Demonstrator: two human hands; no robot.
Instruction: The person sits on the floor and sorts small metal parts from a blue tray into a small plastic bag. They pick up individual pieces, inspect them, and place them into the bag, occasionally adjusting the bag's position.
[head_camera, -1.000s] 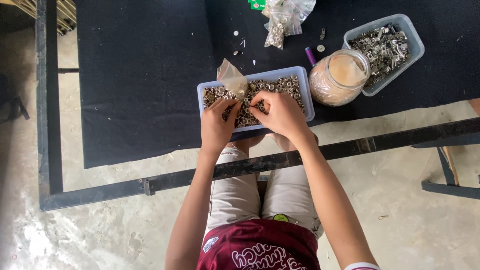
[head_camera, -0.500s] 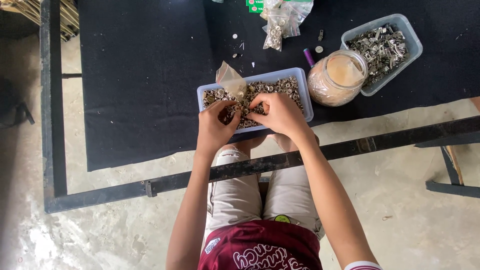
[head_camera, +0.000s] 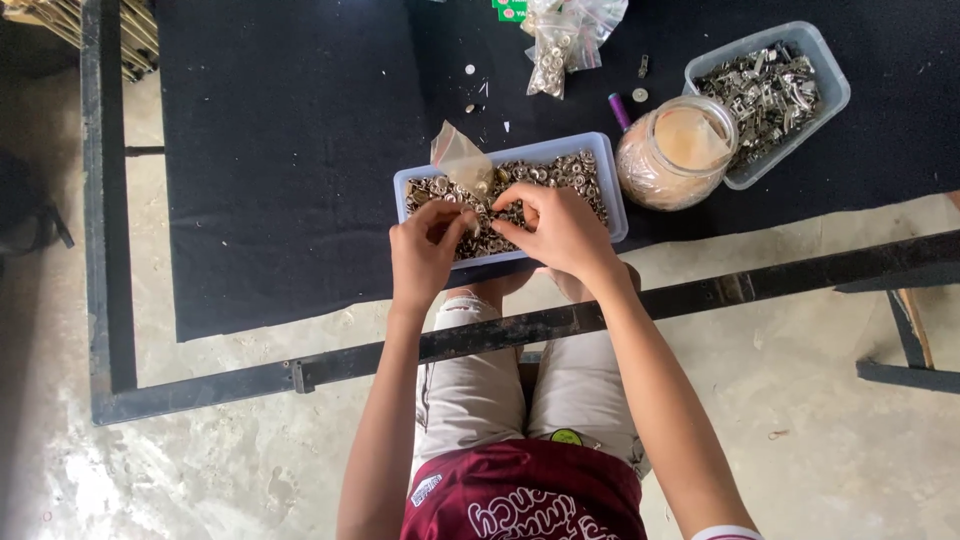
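A shallow pale-blue plastic tray (head_camera: 610, 175) full of small round metal pieces sits at the near edge of a black cloth (head_camera: 300, 150). My left hand (head_camera: 425, 250) hovers over the tray's left half, fingers pinched on the mouth of a small clear plastic bag (head_camera: 458, 160) that sticks up behind it. My right hand (head_camera: 555, 230) meets it from the right, thumb and forefinger pinched on small metal pieces at the bag's opening.
A round plastic jar (head_camera: 672, 155) of pale small parts stands right of the tray. Behind it is a clear tub (head_camera: 830, 90) of silvery metal parts. A filled clear bag (head_camera: 560, 40) lies at the back. A black metal frame bar (head_camera: 700, 295) crosses below the cloth.
Both hands stay over the tray; the fingers have shifted slightly closer together at the bag's mouth. The view has barely moved.
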